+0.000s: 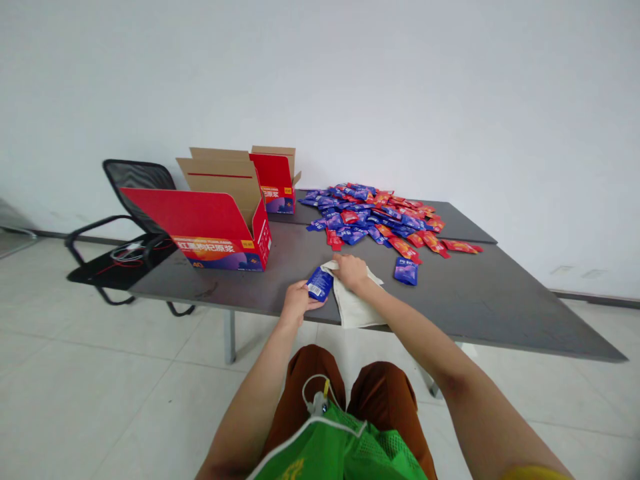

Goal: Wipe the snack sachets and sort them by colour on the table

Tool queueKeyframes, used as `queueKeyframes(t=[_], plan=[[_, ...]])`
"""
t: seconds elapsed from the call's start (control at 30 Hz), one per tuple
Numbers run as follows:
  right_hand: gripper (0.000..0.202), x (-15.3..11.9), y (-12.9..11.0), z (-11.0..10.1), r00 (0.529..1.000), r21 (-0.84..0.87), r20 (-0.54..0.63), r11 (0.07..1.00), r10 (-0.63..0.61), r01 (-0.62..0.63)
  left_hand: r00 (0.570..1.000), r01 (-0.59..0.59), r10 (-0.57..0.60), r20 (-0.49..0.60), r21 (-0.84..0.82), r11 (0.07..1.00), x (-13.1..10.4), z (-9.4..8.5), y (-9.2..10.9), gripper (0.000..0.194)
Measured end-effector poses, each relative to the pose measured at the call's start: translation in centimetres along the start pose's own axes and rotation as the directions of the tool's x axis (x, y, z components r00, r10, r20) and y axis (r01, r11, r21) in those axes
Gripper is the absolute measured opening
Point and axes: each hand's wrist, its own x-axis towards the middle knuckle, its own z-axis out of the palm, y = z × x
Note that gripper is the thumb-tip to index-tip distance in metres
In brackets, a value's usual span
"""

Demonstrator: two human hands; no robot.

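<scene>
In the head view, my left hand [297, 301] is closed on the lower left edge of a blue pouch [320, 284] near the table's front edge. A barcode shows on the pouch's upper face. My right hand [351, 272] grips a white cloth [353, 307] and presses it at the pouch's upper right end. The cloth spreads out under my right wrist and reaches the table edge. A single blue pouch [405, 272] lies apart on the table, to the right of the cloth.
A heap of blue and red pouches [360, 213] covers the table [480, 300] toward the wall. Two open red cartons, a near one [220, 233] and a far one [278, 190], stand at left. Beyond the table's left end is a black mesh chair [140, 177] with a cable on its seat.
</scene>
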Motion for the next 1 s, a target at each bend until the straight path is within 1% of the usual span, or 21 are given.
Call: queueKeyframes(t=[0.07, 0.13, 0.17, 0.23, 0.27, 0.3, 0.33, 0.37, 0.43, 0.5, 0.53, 0.6, 0.67, 0.77, 0.8, 0.83, 0.87, 0.9, 0.93, 0.97, 1.0], plan=[[0.028, -0.5, 0.6, -0.7, 0.997, 0.049, -0.063, 0.998, -0.035, 0.039, 1.000, 0.005, -0.005, 0.008, 0.014, 1.000, -0.2, 0.0, 0.1, 0.026], [0.029, -1.8, 0.4, -1.1, 0.974, 0.131, -0.126, 0.970, -0.187, 0.203, 0.999, 0.013, -0.014, 0.031, 0.031, 0.999, -0.2, -0.3, 0.0, 0.027], [0.029, -2.6, 0.1, -1.1, 0.947, 0.170, -0.138, 0.935, -0.290, 0.311, 0.999, 0.002, -0.003, 0.038, 0.039, 0.999, -0.1, -0.5, -0.1, 0.027], [0.029, -4.0, -0.9, -0.6, 0.872, 0.234, -0.122, 0.840, -0.475, 0.490, 0.997, -0.060, 0.057, 0.051, 0.050, 0.997, 0.1, -1.0, -0.3, 0.025], [0.030, -4.4, -1.4, -0.2, 0.841, 0.257, -0.107, 0.803, -0.530, 0.538, 0.994, -0.092, 0.089, 0.060, 0.049, 0.995, 0.2, -1.2, -0.4, 0.024], [0.031, -4.6, -1.9, 0.3, 0.829, 0.271, -0.096, 0.787, -0.551, 0.555, 0.991, -0.111, 0.107, 0.077, 0.046, 0.993, 0.3, -1.4, -0.4, 0.023], [0.031, -4.5, -2.2, 0.8, 0.835, 0.272, -0.090, 0.793, -0.542, 0.544, 0.989, -0.107, 0.102, 0.104, 0.043, 0.993, 0.4, -1.6, -0.3, 0.022], [0.031, -4.1, -2.3, 1.2, 0.858, 0.263, -0.089, 0.818, -0.507, 0.511, 0.988, -0.083, 0.076, 0.135, 0.044, 0.996, 0.4, -1.7, -0.2, 0.022], [0.030, -2.7, -2.1, 1.9, 0.922, 0.216, -0.085, 0.896, -0.379, 0.388, 0.987, -0.009, -0.002, 0.163, 0.066, 0.998, 0.4, -1.6, 0.1, 0.021], [0.030, -0.7, -1.2, 2.1, 0.973, 0.148, -0.068, 0.962, -0.222, 0.230, 0.990, 0.032, -0.045, 0.135, 0.096, 0.995, 0.3, -1.3, 0.3, 0.022], [0.031, 0.2, -0.6, 2.2, 0.987, 0.117, -0.056, 0.981, -0.150, 0.156, 0.993, 0.030, -0.041, 0.110, 0.102, 0.994, 0.3, -1.1, 0.3, 0.023], [0.033, 1.7, 0.8, 2.1, 0.998, 0.066, -0.042, 0.997, -0.037, 0.040, 0.995, 0.004, -0.013, 0.095, 0.102, 0.995, 0.1, -0.9, 0.2, 0.024], [0.035, 2.3, 2.1, 2.0, 0.998, 0.038, -0.054, 0.999, 0.035, -0.033, 0.992, -0.016, 0.000, 0.127, 0.125, 0.992, 0.0, -1.3, 0.4, 0.025], [0.035, 2.1, 3.6, 2.0, 0.992, 0.031, -0.093, 0.996, 0.088, -0.085, 0.992, -0.019, -0.022, 0.127, 0.307, 0.952, 0.0, -2.4, 1.7, 0.030], [0.034, 1.9, 3.9, 2.1, 0.991, 0.034, -0.102, 0.995, 0.093, -0.090, 0.995, -0.051, 0.011, 0.099, 0.415, 0.908, -0.1, -2.8, 2.4, 0.032], [0.034, 1.7, 4.1, 2.1, 0.990, 0.039, -0.107, 0.995, 0.095, -0.091, 0.994, -0.107, 0.085, 0.067, 0.546, 0.831, -0.1, -3.0, 3.1, 0.033], [0.034, 1.5, 4.3, 2.1, 0.990, 0.043, -0.107, 0.995, 0.095, -0.091, 0.980, -0.170, 0.196, 0.041, 0.689, 0.704, -0.1, -3.0, 3.7, 0.037], [0.033, 1.3, 4.4, 2.1, 0.990, 0.046, -0.106, 0.995, 0.094, -0.090, 0.943, -0.211, 0.332, 0.028, 0.820, 0.532, -0.2, -2.8, 4.1, 0.042], [0.033, 1.2, 4.5, 2.1, 0.990, 0.048, -0.104, 0.995, 0.093, -0.089, 0.882, -0.214, 0.470, 0.034, 0.918, 0.335, -0.1, -2.5, 4.3, 0.049], [0.033, 1.1, 4.5, 2.1, 0.991, 0.047, -0.100, 0.995, 0.093, -0.089, 0.809, -0.176, 0.585, 0.058, 0.973, 0.147, 0.0, -2.0, 4.3, 0.054], [0.033, 1.0, 4.5, 2.0, 0.991, 0.044, -0.097, 0.995, 0.092, -0.088, 0.740, -0.118, 0.667, 0.091, 0.993, -0.005, 0.3, -1.4, 4.1, 0.056]])
